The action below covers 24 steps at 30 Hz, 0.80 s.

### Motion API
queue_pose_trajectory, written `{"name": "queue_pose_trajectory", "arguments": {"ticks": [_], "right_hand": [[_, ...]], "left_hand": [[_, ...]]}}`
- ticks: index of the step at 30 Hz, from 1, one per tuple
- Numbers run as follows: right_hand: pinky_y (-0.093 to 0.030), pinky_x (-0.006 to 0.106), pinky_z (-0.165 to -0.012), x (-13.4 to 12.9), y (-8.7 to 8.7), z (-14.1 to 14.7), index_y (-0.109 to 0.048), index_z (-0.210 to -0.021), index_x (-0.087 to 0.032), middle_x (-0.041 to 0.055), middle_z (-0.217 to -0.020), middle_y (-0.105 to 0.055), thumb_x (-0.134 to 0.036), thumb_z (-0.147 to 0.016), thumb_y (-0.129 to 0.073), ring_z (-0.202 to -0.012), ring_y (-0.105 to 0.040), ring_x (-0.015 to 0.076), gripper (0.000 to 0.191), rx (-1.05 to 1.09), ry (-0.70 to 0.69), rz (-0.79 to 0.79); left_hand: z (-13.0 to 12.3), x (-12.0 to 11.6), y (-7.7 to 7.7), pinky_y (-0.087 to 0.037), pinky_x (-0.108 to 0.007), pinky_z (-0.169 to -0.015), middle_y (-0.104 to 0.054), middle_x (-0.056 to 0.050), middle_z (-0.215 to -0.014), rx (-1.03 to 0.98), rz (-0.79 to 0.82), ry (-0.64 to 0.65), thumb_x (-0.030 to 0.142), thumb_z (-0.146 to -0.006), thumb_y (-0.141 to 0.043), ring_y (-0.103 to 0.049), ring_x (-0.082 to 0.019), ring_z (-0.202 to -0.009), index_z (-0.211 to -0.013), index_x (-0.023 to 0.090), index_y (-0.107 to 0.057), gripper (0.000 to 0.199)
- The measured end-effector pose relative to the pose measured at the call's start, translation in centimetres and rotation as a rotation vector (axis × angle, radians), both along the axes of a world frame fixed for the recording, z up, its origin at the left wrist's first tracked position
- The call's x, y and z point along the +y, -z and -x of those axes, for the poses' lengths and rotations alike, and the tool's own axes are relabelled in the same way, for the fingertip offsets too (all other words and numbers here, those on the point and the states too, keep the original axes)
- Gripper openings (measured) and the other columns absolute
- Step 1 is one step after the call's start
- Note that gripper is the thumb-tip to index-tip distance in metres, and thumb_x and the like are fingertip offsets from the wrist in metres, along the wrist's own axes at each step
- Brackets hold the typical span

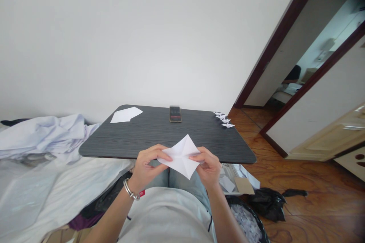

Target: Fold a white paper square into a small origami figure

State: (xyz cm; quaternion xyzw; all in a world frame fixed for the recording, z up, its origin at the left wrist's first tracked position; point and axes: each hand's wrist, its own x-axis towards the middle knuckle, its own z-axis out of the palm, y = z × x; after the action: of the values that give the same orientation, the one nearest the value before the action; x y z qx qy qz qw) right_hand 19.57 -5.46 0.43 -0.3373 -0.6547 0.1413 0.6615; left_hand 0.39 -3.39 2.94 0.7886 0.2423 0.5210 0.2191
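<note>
A creased square of white paper is held up in front of me, just over the near edge of the dark table. My left hand pinches its left corner between thumb and fingers; a silver bracelet circles that wrist. On the opposite corner, my right hand has its thumb on top, with the fingers partly hidden. Crease lines cross the sheet's middle, and two corners point away from and toward me. Several small folded paper cranes stand in a row at the table's right side.
White paper sheets lie at the table's back left, and a phone rests near the back middle. White cloth is heaped at left. Below right are a bag of paper scraps and a black plastic bag.
</note>
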Motion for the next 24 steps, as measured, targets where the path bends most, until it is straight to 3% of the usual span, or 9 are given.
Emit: {"name": "queue_pose_trajectory", "arguments": {"ticks": [9, 15, 24], "right_hand": [[-0.04, 0.024, -0.05, 0.12, -0.17, 0.17, -0.065, -0.067, -0.02, 0.0029, -0.072, -0.062, -0.009, -0.067, -0.062, -0.058, -0.056, 0.014, 0.012, 0.026, -0.078, -0.008], [-0.041, 0.025, -0.05, 0.16, -0.09, 0.23, -0.066, -0.067, -0.021, 0.0033, -0.071, -0.063, -0.01, -0.067, -0.062, -0.059, -0.057, 0.0149, 0.012, 0.069, -0.079, -0.01], [-0.04, 0.025, -0.05, 0.05, -0.18, -0.1, -0.066, -0.065, -0.02, 0.0031, -0.07, -0.061, -0.009, -0.067, -0.061, -0.058, -0.057, 0.0148, 0.012, 0.049, -0.079, 0.028]], "left_hand": [[-0.03, -0.06, 0.35, -0.04, -0.022, -0.053, -0.058, -0.003, -0.063, -0.059, -0.061, -0.072, 0.015, -0.067, -0.064, -0.054, -0.012, -0.058, -0.061, 0.015, -0.056, 0.01], [0.08, -0.18, 0.36, -0.041, -0.021, -0.053, -0.06, -0.004, -0.068, -0.054, -0.175, -0.044, 0.012, -0.066, -0.065, -0.055, -0.012, -0.06, -0.063, 0.014, -0.057, 0.009], [-0.05, -0.11, 0.53, -0.043, -0.022, -0.052, -0.062, -0.005, -0.067, -0.048, -0.162, -0.081, 0.015, -0.067, -0.064, -0.056, -0.013, -0.059, -0.06, 0.015, -0.057, 0.01]]}}
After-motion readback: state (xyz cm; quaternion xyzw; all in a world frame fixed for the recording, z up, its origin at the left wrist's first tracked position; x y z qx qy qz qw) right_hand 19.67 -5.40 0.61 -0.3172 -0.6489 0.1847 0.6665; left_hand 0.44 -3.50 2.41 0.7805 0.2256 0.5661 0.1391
